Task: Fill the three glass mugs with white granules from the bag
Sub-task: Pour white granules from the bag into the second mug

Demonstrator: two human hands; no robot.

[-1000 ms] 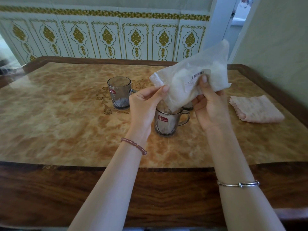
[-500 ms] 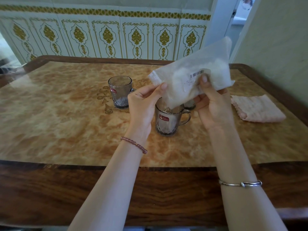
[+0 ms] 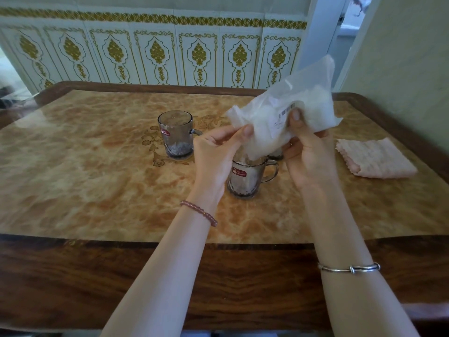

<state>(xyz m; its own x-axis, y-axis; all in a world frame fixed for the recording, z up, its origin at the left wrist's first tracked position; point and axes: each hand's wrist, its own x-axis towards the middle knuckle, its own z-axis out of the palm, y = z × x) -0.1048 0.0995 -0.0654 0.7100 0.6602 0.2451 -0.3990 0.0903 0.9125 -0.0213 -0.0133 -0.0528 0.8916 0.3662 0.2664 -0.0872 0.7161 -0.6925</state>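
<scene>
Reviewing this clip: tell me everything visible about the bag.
The bag is thin, translucent plastic holding white granules, with a white barcode label on its side. It is held tilted above the table, lower corner dipping into the near mug. The left hand pinches its lower end; the right hand grips its middle, thumb beside the label.

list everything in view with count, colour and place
mugs: three, smoky clear glass; far mug at table centre, near mug under the bag's mouth, third mug mostly hidden behind the bag
bag: one, clear with white granules, tilted above the near mug
cloth: one, pink, folded, right side of table
table: one, marbled tan top with dark wood border
wall tiles: white with gold pattern, behind the table
bracelets: two, beaded pink on left wrist, silver on right wrist
left hand: pinches the bag near its mouth
right hand: grips the bag's middle
</scene>
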